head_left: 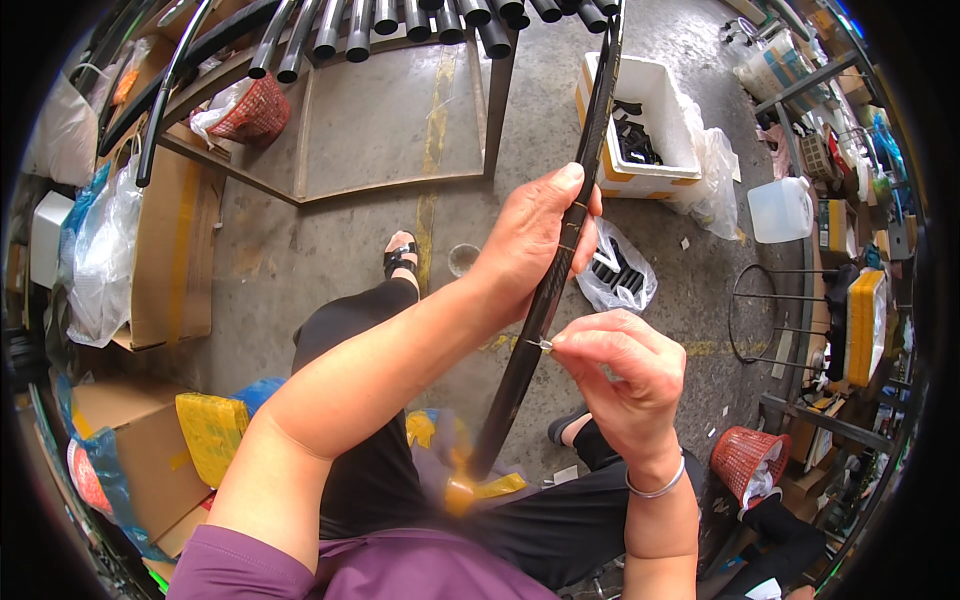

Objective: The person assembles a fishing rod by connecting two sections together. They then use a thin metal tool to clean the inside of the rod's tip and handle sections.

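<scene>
A long black fishing rod [545,305] with thin gold rings slants through the middle of the head view, from the top down toward my lap. My left hand [535,235] is wrapped round it at mid-length, thumb lying along the shaft. Lower down, my right hand [625,375] pinches a small shiny clear piece [545,345] between thumb and forefinger, against the rod's side. Whether that piece is a label or a scrap of film, I cannot tell. The rod's lower end, by a blurred yellow-orange patch [460,493], is close to my lap.
Several black tubes [360,30] lie on a metal frame [400,187] ahead. A white foam box [650,185] with black parts and a clear bag [617,270] stand right of the rod. Cartons [190,240] flank me on the left; a white jug [780,210] and red basket [740,460] on the right.
</scene>
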Tool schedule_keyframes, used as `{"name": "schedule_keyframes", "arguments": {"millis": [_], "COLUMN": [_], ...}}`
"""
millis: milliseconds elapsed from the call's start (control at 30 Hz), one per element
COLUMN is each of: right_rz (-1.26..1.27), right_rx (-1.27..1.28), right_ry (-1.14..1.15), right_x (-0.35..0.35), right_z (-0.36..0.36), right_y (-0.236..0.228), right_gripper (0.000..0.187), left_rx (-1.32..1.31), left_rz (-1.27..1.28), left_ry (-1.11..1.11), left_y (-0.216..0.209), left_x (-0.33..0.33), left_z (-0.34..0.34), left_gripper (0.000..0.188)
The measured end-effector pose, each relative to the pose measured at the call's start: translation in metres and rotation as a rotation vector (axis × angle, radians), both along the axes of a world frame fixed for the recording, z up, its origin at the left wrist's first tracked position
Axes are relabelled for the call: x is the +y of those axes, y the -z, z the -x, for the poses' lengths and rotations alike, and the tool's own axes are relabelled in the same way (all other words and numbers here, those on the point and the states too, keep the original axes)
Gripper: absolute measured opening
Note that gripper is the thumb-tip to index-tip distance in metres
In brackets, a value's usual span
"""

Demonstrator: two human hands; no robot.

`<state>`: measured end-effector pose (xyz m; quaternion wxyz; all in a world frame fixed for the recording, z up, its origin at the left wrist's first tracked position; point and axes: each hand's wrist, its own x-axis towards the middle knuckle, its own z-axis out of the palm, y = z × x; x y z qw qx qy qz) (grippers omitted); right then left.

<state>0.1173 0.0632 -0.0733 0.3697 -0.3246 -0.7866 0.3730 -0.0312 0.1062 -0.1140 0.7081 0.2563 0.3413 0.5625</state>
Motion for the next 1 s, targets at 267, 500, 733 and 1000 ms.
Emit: {"name": "schedule_keyframes", "arguments": {"millis": [267,500,733,1000], "right_rz": [-0.004,0.005,-0.034,-0.032], "right_rx": [0.004,-0.027,-0.027,-0.031], "right_ry": [-0.012,0.0,-0.019,-0.021], "right_x": [0.002,0.001,0.003,0.004], "right_z": [-0.002,0.001,0.004,0.008], "right_y": [0.003,0.001,0.003,0.003], "right_gripper": [0.018,0.017,0.017,0.017], "left_rx": [0.01,-0.005,0.075,0.122], "left_rz": [-0.006,0.003,0.031,0.014], "left_ry": [-0.023,-0.046,-0.042,-0.032], "left_y": [0.0,0.0,-0.005,-0.006], "left_x": [0.002,0.002,0.001,0.002], "left_z": [0.0,0.002,0.003,0.009], "left_gripper": [0.034,0.029,0.033,0.039]}}
